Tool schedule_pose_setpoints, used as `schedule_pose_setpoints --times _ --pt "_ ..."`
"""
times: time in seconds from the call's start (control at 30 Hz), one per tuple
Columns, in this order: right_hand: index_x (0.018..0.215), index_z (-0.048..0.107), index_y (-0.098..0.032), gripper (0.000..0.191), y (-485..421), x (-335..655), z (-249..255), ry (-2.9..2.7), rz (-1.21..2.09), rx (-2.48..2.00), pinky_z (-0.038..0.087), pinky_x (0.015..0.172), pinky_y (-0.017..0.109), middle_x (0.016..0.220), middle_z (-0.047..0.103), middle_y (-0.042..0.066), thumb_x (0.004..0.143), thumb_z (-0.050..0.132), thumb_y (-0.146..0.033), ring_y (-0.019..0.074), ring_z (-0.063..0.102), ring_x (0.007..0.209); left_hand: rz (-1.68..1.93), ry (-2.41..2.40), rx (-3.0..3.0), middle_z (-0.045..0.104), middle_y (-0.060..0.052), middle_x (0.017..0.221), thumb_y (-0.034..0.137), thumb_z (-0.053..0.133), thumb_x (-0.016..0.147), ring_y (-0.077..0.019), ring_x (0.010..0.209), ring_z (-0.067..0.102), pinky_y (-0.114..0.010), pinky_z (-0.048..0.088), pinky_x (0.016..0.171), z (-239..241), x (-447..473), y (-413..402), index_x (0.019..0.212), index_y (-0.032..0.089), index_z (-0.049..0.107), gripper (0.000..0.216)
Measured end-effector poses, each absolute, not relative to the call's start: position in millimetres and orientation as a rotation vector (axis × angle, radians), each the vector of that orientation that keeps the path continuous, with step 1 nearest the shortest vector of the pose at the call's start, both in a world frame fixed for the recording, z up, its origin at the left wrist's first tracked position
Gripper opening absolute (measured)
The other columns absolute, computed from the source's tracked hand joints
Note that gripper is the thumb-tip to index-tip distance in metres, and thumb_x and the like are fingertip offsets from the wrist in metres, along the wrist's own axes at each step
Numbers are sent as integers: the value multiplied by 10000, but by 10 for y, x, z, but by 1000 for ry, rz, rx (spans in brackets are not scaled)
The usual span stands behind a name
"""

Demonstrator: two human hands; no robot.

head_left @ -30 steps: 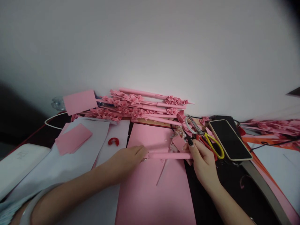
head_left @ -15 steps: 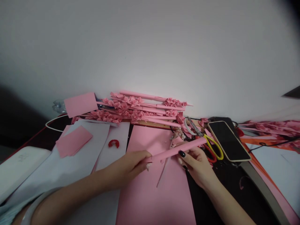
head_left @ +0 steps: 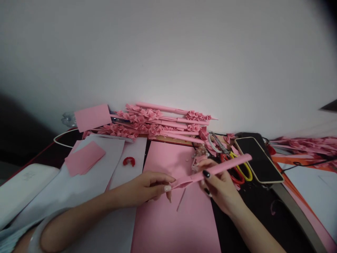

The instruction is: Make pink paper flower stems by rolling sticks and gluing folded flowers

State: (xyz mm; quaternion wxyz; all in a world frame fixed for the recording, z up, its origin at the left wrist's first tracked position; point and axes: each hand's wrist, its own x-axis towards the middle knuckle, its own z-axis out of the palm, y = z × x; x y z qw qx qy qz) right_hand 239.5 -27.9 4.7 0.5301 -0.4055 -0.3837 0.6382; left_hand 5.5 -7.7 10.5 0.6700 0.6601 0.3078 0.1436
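2 hands on 1 rolled pink paper tube (head_left: 233, 163), held aslant above the pink sheet (head_left: 176, 228). Left hand (head_left: 154, 187): thumb and fingers pinching the tube's flattened end. Right hand (head_left: 220, 185): thumb and fingers closed around its middle. The far end overlaps, in view, the yellow handle loop (head_left: 246, 173) and the smartphone's (head_left: 264, 166) left edge; crowded side. Roomier nearer the wearer: sheet surface extends to the frame's bottom edge.
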Motion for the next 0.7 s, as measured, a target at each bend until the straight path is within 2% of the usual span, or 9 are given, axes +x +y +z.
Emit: schedule_pose_setpoints --times 0.1,0.17,0.23,0.3,0.4,0.5,0.6,0.7 --pt "844 652 -166 177 -348 2318 -25 -1062 1625 -1013 315 375 162 520 497 -44 711 721 -258 45 396 406 330 726 1679 642 -21 815 380 392 920 -69 529 472 -174 381 492 72 54 -86 1085 185 594 325" --pt "844 658 -161 158 -360 2292 -70 -1078 1625 -1013 327 383 171 508 501 -39 735 698 -267 56 413 416 464 800 1937 655 -38 944 317 376 929 -129 774 582 -241 460 708 32 32 -49 1123 203 579 303" --pt "845 658 -163 158 -344 2288 -91 -1025 1589 -998 344 392 177 531 516 -33 737 694 -272 59 419 428 717 965 2228 631 -61 1066 225 375 913 -188 1016 541 -329 414 899 -5 -21 33 1077 187 586 270" --pt "834 658 -165 161 -319 2296 -84 -944 1540 -995 360 399 176 596 551 -18 723 703 -273 56 425 446 899 1282 2432 610 -75 1095 175 385 886 -216 1051 511 -379 381 947 -11 -108 147 1114 178 551 282" --pt "815 661 -166 168 -293 2305 -47 -862 1477 -1010 356 385 166 641 563 -9 702 719 -275 53 429 454 895 1876 2558 573 -114 1096 146 403 839 -276 1057 490 -431 375 938 62 -269 309 1087 143 534 281" --pt "811 663 -161 182 -289 2301 -23 -845 1465 -1021 338 370 162 582 532 -22 693 725 -285 54 418 437 526 2312 2488 557 -140 1015 177 449 798 -341 1005 500 -450 432 794 157 -414 405 993 135 540 219" --pt "806 660 -156 193 -293 2290 -14 -837 1469 -1027 333 367 163 566 523 -26 686 728 -292 53 415 428 265 2380 2465 538 -166 1037 216 458 804 -355 1013 491 -440 438 750 174 -505 452 1042 119 509 263" --pt "804 658 -155 204 -293 2285 -7 -829 1464 -1025 328 362 162 558 518 -29 677 733 -295 52 412 420 281 2422 2444 535 -168 1069 213 476 795 -343 1014 486 -431 434 754 128 -533 490 1095 111 486 317"
